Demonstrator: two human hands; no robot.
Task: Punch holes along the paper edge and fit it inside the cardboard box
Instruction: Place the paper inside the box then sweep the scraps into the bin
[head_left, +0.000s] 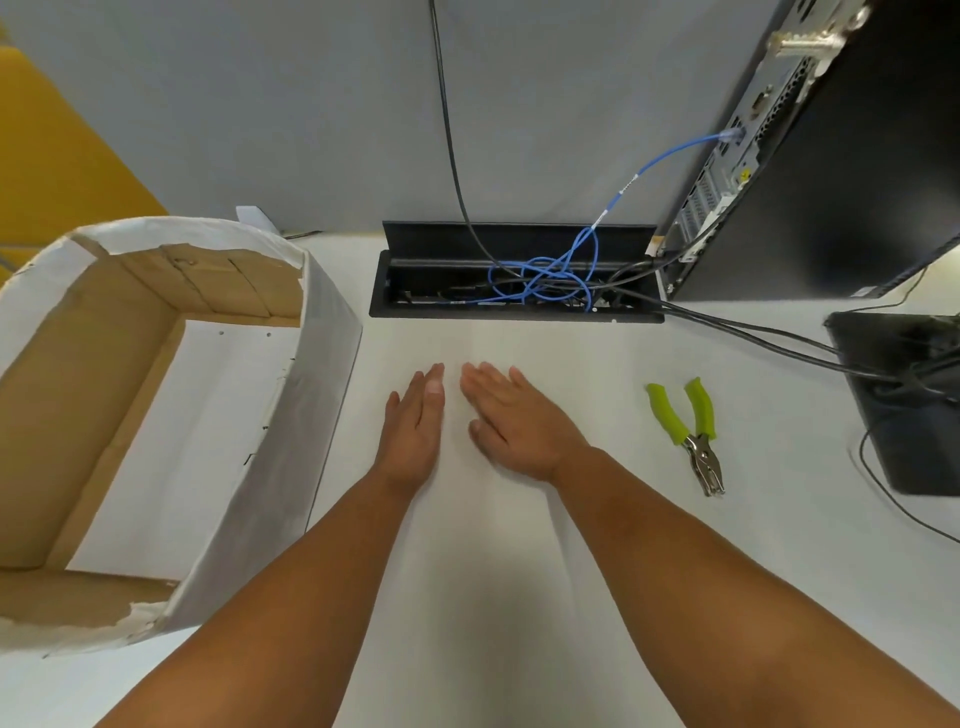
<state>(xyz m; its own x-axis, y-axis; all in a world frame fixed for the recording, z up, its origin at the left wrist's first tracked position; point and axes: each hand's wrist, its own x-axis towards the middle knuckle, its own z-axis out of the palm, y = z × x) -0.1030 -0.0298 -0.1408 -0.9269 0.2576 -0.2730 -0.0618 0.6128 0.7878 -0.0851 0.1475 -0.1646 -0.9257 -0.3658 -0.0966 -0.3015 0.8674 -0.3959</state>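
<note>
Left: the cardboard box (78, 395), open-topped and paper-clad outside, stands on the worktop (597, 519); a white paper sheet (218, 395) lies flat on its floor, small punched holes showing along its far edge. Centre: the left hand (413, 423) and right hand (511, 421) rest flat, fingers straight, palms down, holding nothing, close together but apart. Right: the hole punch (688, 434), green handles pointing away and steel nose toward the person, lies well clear of both hands, nearer the right. Judging by the sheet's position, the fitting appears largely done.
</note>
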